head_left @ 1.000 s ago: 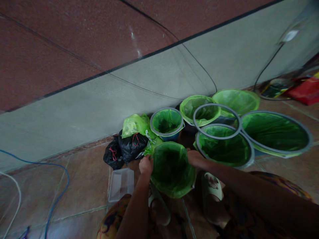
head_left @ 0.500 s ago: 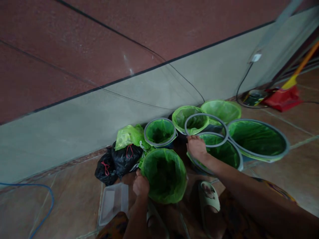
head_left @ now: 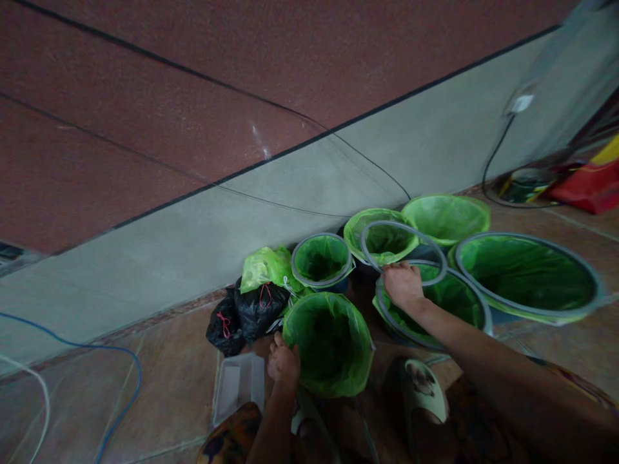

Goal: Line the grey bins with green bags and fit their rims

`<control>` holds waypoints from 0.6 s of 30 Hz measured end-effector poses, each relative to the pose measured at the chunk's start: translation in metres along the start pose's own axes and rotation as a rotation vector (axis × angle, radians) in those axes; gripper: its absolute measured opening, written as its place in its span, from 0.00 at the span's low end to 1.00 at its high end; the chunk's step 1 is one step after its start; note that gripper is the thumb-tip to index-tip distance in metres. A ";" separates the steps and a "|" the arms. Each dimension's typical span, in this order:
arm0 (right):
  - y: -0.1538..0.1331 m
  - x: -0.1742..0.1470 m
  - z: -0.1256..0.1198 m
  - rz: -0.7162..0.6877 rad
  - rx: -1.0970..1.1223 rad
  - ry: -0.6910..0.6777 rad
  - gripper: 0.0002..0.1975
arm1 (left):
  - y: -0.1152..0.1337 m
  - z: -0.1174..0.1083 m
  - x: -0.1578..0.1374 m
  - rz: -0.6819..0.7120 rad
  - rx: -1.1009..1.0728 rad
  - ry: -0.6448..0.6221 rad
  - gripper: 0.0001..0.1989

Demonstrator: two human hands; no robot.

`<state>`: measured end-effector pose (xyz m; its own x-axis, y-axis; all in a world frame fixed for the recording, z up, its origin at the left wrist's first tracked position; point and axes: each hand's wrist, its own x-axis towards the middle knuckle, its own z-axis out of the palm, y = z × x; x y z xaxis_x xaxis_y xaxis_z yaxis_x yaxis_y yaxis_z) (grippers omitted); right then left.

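A small bin lined with a green bag (head_left: 329,345) stood upright on the tiled floor, while a loose grey ring (head_left: 403,251) rested tilted across neighbouring lined bins.

I have one view only, from the head camera, looking forward and steeply down at the tiled floor (head_left: 159,361) where it meets the wall (head_left: 193,232). It sits close above the lined buckets (head_left: 329,341), within arm's reach.

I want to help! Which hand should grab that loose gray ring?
Probably the right hand: it already touches the gray ring. The left hand is busy holding the front bin.
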<state>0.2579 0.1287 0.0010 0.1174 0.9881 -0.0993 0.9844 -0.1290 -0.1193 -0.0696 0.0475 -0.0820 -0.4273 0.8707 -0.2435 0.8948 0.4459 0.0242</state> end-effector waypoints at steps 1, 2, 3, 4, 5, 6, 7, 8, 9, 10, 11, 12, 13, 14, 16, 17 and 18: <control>-0.009 -0.004 -0.009 -0.070 0.013 0.025 0.17 | 0.001 -0.002 0.000 0.011 0.005 0.032 0.31; -0.019 -0.010 -0.016 -0.142 0.022 0.056 0.16 | 0.001 -0.004 0.001 0.029 0.005 0.069 0.30; -0.030 -0.018 -0.021 -0.230 0.033 0.086 0.15 | 0.002 -0.005 0.004 0.052 -0.001 0.109 0.29; -0.041 -0.027 -0.023 -0.327 0.038 0.109 0.14 | 0.003 -0.006 0.007 0.077 -0.015 0.147 0.28; -0.052 -0.037 -0.023 -0.436 0.035 0.101 0.12 | 0.004 -0.006 0.012 0.100 -0.036 0.176 0.26; -0.063 -0.047 -0.020 -0.517 0.032 0.086 0.11 | 0.005 -0.006 0.018 0.119 -0.063 0.188 0.25; -0.073 -0.058 -0.016 -0.585 0.031 0.071 0.11 | 0.006 -0.006 0.024 0.134 -0.093 0.183 0.24; -0.082 -0.067 -0.010 -0.661 0.036 0.046 0.10 | 0.006 -0.005 0.029 0.145 -0.120 0.163 0.24; -0.089 -0.075 -0.004 -0.727 0.046 0.019 0.10 | 0.005 -0.004 0.035 0.157 -0.143 0.135 0.23; -0.094 -0.082 0.002 -0.773 0.052 -0.010 0.10 | 0.004 -0.002 0.039 0.175 -0.158 0.105 0.23; -0.098 -0.087 0.007 -0.807 0.057 -0.042 0.10 | 0.002 0.000 0.041 0.199 -0.166 0.079 0.22; -0.100 -0.090 0.012 -0.824 0.059 -0.072 0.09 | 0.000 0.003 0.041 0.227 -0.168 0.059 0.22; -0.102 -0.092 0.016 -0.829 0.055 -0.100 0.10 | -0.003 0.006 0.040 0.256 -0.164 0.051 0.23; -0.102 -0.093 0.020 -0.832 0.049 -0.124 0.10 | -0.005 0.009 0.036 0.281 -0.157 0.053 0.23; -0.102 -0.094 0.026 -0.843 0.030 -0.160 0.10 | -0.009 0.014 0.024 0.312 -0.139 0.068 0.25; -0.102 -0.095 0.029 -0.856 0.021 -0.173 0.10 | -0.011 0.015 0.018 0.317 -0.131 0.077 0.25; -0.103 -0.095 0.031 -0.869 0.014 -0.189 0.10 | -0.012 0.017 0.011 0.318 -0.124 0.087 0.26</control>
<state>0.1413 0.0451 -0.0081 -0.6954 0.7069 -0.1291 0.7136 0.6582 -0.2400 -0.0825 0.0485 -0.1010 -0.1435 0.9821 -0.1217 0.9647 0.1663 0.2044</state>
